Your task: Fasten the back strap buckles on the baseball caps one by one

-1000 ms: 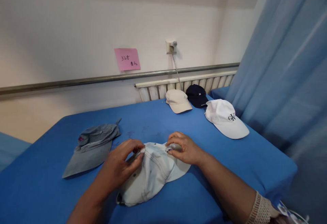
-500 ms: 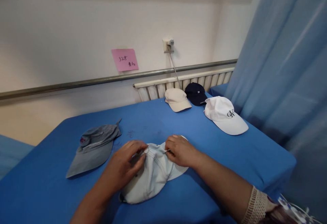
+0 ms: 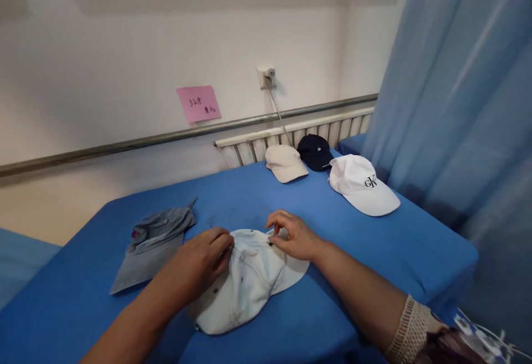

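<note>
A pale, light-blue baseball cap lies on its side in front of me, its brim pointing right and its crown creased. My left hand is closed at the crown's top, fingers curled against the fabric; their tips are partly hidden. Over the cap's front, my right hand has thumb and index finger apart, with the thumb by a small dark mark on the cloth. The hand covers part of the brim. Left of the cap lies a grey-blue cap, its crown crumpled and a strap sticking up.
At the back right sit a beige cap, a navy cap and a white cap with black letters. A blue cloth covers the table. Behind are a radiator and a rail; a blue curtain hangs at right.
My right hand has loosened its pinch on the cap's front and lifted slightly, thumb and index parting. My left fingers have shifted a little left along the crown. The view has shifted slightly.
</note>
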The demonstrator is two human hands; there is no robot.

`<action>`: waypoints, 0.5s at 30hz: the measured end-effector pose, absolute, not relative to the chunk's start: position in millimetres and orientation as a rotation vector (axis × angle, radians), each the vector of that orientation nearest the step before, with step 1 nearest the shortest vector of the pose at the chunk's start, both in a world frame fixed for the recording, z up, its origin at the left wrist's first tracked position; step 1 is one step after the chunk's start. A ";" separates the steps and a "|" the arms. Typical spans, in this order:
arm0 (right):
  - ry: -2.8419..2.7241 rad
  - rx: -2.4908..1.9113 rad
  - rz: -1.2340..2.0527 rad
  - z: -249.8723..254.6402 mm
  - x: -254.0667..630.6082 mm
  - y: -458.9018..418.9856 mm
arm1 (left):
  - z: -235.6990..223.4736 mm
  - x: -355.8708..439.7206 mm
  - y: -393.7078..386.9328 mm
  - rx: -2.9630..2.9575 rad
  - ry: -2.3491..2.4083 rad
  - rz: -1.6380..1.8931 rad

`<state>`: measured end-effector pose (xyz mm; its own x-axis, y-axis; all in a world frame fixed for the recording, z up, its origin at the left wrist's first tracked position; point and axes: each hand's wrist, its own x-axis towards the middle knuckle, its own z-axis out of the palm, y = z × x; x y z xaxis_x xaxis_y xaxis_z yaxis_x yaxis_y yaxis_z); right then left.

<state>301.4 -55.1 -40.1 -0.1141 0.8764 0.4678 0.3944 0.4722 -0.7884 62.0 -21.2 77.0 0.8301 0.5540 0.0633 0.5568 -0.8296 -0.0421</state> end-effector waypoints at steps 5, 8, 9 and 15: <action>-2.106 -1.185 0.309 -23.1 296.8 -68.4 | 77.1 58.9 -24.0 -2.924 -0.886 -0.075; -2.247 -1.415 0.169 -21.8 289.7 -69.0 | 74.7 59.0 -25.3 -2.930 -0.858 -0.089; -2.285 -1.470 0.118 -21.8 286.7 -68.9 | 73.7 59.8 -25.8 -2.932 -0.847 -0.089; -2.399 -1.574 -0.103 -21.4 270.4 -69.9 | 68.6 68.6 -29.7 -2.943 -0.818 -0.030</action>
